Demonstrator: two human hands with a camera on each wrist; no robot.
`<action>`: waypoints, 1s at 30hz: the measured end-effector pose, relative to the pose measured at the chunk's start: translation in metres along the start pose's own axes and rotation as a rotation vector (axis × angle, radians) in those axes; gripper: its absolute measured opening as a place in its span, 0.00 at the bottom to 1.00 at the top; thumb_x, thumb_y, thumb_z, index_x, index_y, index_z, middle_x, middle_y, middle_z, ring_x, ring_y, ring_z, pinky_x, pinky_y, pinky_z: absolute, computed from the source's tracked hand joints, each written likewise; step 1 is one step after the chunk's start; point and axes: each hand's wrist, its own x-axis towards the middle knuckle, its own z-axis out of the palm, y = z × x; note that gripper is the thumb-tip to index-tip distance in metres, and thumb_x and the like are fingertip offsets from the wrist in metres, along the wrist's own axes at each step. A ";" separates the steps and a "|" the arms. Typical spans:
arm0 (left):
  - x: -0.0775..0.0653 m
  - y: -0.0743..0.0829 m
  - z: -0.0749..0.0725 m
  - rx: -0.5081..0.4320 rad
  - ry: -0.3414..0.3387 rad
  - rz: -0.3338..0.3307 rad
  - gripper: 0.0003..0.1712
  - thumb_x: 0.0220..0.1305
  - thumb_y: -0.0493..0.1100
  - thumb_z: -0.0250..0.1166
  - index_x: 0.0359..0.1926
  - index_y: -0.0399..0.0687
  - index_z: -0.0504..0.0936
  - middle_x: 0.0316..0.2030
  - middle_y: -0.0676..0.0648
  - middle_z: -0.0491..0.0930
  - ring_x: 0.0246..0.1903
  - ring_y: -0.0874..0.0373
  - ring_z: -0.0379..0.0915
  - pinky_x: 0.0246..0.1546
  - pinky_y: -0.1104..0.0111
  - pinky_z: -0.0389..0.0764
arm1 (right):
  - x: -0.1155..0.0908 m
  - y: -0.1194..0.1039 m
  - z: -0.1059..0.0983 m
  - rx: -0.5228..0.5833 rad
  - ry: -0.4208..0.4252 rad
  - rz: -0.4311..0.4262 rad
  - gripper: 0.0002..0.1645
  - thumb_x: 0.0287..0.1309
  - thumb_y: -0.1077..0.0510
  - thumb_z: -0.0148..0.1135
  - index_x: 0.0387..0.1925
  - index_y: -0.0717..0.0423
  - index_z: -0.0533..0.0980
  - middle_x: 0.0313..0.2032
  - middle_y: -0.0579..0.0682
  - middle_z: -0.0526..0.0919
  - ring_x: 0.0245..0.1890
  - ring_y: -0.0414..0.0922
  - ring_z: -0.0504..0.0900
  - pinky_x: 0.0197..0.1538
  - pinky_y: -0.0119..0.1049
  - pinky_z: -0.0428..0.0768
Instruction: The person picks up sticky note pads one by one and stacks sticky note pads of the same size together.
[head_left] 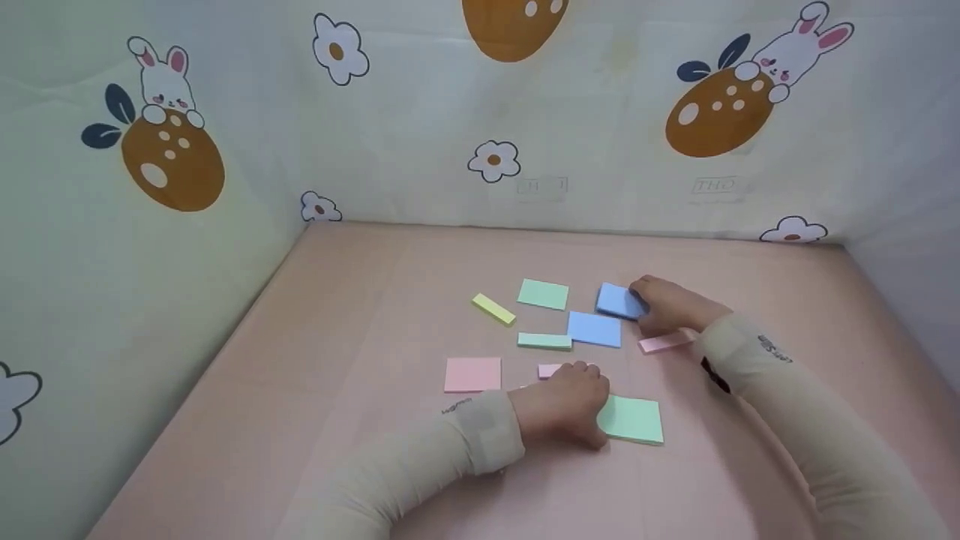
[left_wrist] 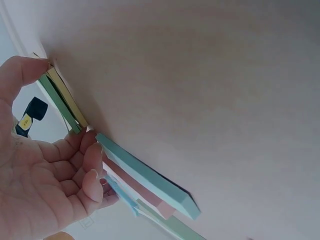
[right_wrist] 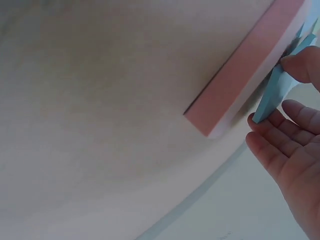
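In the head view my left hand (head_left: 574, 401) grips the left edge of a light green sticky-note pad (head_left: 634, 420). The left wrist view shows a yellow layer (left_wrist: 67, 97) against the green pad (left_wrist: 61, 104), both between thumb and fingers. A teal strip pad (left_wrist: 150, 175) lies close by those fingers; the hand hides it in the head view. Farther back, my right hand (head_left: 675, 306) pinches a blue pad (head_left: 619, 300) at its right side, thumb and fingers on opposite edges. Near that wrist lies a pink strip pad (head_left: 666, 342).
Between the hands lie another blue pad (head_left: 594, 330), a green strip (head_left: 544, 341) and a partly covered pink strip (head_left: 549, 371). Leftward are a pink pad (head_left: 472, 375), a yellow strip (head_left: 493, 309) and a green pad (head_left: 543, 294). Patterned cloth (head_left: 405, 135) walls the pinkish table (head_left: 360, 300).
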 end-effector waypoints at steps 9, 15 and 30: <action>0.002 0.000 0.002 0.017 0.007 0.004 0.30 0.49 0.61 0.63 0.47 0.46 0.73 0.35 0.52 0.70 0.37 0.60 0.62 0.43 0.70 0.67 | -0.046 -0.018 -0.009 -0.015 0.021 -0.195 0.30 0.47 0.58 0.61 0.51 0.70 0.69 0.46 0.60 0.75 0.41 0.49 0.74 0.50 0.48 0.73; 0.002 -0.001 0.002 -0.003 0.000 -0.004 0.30 0.50 0.61 0.63 0.48 0.46 0.73 0.37 0.52 0.70 0.37 0.60 0.61 0.43 0.69 0.67 | -0.085 -0.024 -0.007 -0.034 0.005 -0.293 0.26 0.47 0.58 0.61 0.48 0.69 0.71 0.42 0.55 0.76 0.38 0.44 0.74 0.45 0.44 0.75; 0.001 -0.002 0.001 -0.018 0.000 -0.006 0.30 0.50 0.60 0.63 0.48 0.47 0.72 0.35 0.53 0.69 0.37 0.61 0.61 0.42 0.70 0.66 | -0.125 -0.044 0.013 -0.104 -0.145 -0.340 0.25 0.44 0.57 0.66 0.46 0.63 0.73 0.39 0.47 0.75 0.33 0.38 0.71 0.43 0.41 0.76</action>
